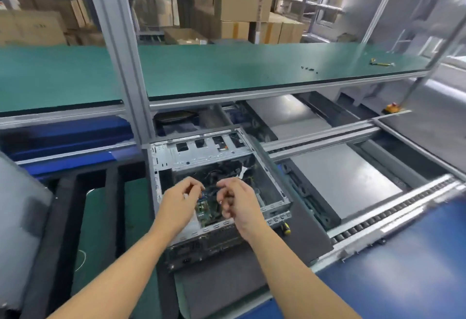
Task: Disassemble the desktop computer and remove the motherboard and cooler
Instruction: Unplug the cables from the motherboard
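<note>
An open grey desktop case (274, 192) lies flat on a dark mat in front of me. Inside it a green motherboard (204, 211) shows between my hands, under a tangle of black cables (227, 172). My left hand (180, 200) hovers over the board with its fingers curled, pinching a small blue connector (203, 193). My right hand (235, 202) is beside it, fingers curled in around a thin cable. The cooler is not visible; my hands hide much of the board.
A yellow-handled screwdriver (286, 227) lies on the mat right of the case. Roller rails (393, 214) and grey pallets run to the right. A green shelf (227, 71) above holds several small screws (309, 68) and a yellow tool (378, 62). Cardboard boxes stand behind.
</note>
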`<control>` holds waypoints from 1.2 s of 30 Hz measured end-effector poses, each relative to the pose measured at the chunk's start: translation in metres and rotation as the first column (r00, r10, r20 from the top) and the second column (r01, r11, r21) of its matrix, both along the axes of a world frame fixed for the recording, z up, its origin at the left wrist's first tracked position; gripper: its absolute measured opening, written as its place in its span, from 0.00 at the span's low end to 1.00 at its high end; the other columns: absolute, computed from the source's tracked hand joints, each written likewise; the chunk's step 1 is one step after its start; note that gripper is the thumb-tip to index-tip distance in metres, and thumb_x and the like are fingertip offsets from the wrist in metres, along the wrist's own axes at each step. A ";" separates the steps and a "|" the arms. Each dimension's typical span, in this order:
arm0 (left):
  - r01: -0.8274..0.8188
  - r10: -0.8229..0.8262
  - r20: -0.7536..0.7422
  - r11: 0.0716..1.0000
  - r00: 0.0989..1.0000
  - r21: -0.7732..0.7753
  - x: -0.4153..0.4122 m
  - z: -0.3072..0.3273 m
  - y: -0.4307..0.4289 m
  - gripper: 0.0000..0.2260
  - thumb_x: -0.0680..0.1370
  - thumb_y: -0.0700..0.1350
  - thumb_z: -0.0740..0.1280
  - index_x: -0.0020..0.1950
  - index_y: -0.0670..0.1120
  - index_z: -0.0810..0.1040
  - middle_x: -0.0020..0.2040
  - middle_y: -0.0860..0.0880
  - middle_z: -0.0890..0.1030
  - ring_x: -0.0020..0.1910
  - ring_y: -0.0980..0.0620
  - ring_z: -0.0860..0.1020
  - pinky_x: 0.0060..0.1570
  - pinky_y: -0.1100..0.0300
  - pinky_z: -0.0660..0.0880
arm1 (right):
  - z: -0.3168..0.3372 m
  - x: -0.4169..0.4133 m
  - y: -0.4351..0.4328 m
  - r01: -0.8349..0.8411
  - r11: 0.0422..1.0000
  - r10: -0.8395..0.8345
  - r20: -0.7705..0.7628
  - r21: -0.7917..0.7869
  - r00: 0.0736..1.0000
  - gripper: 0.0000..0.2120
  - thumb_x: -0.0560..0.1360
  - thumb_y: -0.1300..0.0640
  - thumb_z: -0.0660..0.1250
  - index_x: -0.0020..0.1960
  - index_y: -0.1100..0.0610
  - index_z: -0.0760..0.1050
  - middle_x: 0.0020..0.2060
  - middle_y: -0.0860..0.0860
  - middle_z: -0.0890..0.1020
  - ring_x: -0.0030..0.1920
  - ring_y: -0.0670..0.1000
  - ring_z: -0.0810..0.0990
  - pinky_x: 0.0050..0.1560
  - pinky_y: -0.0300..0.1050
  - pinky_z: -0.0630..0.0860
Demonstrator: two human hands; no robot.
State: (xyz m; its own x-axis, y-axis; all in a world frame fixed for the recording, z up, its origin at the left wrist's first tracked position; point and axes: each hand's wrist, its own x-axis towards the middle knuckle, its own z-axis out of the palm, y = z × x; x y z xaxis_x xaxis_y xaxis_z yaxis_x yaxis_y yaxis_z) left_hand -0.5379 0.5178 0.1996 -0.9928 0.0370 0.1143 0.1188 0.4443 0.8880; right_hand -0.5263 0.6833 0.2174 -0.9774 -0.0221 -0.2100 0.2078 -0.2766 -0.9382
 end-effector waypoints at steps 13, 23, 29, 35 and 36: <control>0.079 -0.067 0.044 0.801 0.997 -0.593 -0.042 -0.055 0.085 0.08 0.80 0.50 0.60 0.55 0.52 0.77 0.53 0.54 0.78 0.53 0.51 0.77 0.55 0.51 0.73 | -0.052 -0.068 0.085 0.021 0.955 -0.097 0.245 0.297 0.965 0.11 0.81 0.60 0.58 0.62 0.57 0.72 0.48 0.55 0.79 0.39 0.48 0.77 0.51 0.48 0.80; -0.026 -0.052 -0.094 0.733 0.994 -0.680 -0.071 -0.063 0.072 0.14 0.79 0.52 0.62 0.62 0.50 0.79 0.67 0.53 0.74 0.68 0.51 0.70 0.65 0.50 0.66 | -0.068 -0.105 0.068 0.135 0.949 -0.211 0.256 0.283 0.944 0.10 0.81 0.58 0.58 0.61 0.51 0.72 0.52 0.52 0.79 0.46 0.48 0.76 0.41 0.41 0.76; -0.048 -0.061 -0.147 0.767 0.987 -0.640 -0.074 -0.065 0.066 0.13 0.79 0.52 0.61 0.58 0.51 0.81 0.66 0.55 0.76 0.68 0.55 0.70 0.67 0.50 0.66 | -0.083 -0.130 0.064 0.175 0.905 -0.281 0.235 0.387 0.931 0.15 0.81 0.46 0.58 0.65 0.50 0.71 0.54 0.50 0.79 0.51 0.49 0.78 0.55 0.48 0.76; -0.050 -0.041 -0.140 0.807 0.989 -0.588 -0.074 -0.064 0.064 0.13 0.80 0.51 0.58 0.59 0.52 0.79 0.65 0.57 0.75 0.69 0.58 0.69 0.69 0.54 0.63 | -0.092 -0.156 0.064 0.248 0.951 -0.295 0.305 0.182 0.906 0.14 0.82 0.44 0.60 0.53 0.54 0.76 0.43 0.53 0.82 0.44 0.52 0.79 0.54 0.53 0.75; -0.047 -0.035 -0.127 0.807 0.991 -0.589 -0.074 -0.064 0.065 0.13 0.80 0.52 0.58 0.60 0.52 0.78 0.66 0.57 0.74 0.69 0.58 0.68 0.70 0.54 0.62 | -0.094 -0.160 0.063 0.245 0.956 -0.284 0.306 0.160 0.909 0.15 0.82 0.44 0.59 0.53 0.54 0.77 0.42 0.52 0.82 0.42 0.52 0.79 0.50 0.51 0.76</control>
State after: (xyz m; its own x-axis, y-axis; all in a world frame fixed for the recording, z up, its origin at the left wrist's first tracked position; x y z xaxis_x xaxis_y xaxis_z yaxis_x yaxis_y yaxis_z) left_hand -0.6122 0.5826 0.1359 -0.9718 0.1321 0.1955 0.2062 0.8781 0.4318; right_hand -0.6865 0.7465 0.1231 -0.8230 0.2708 -0.4993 0.4379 -0.2575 -0.8614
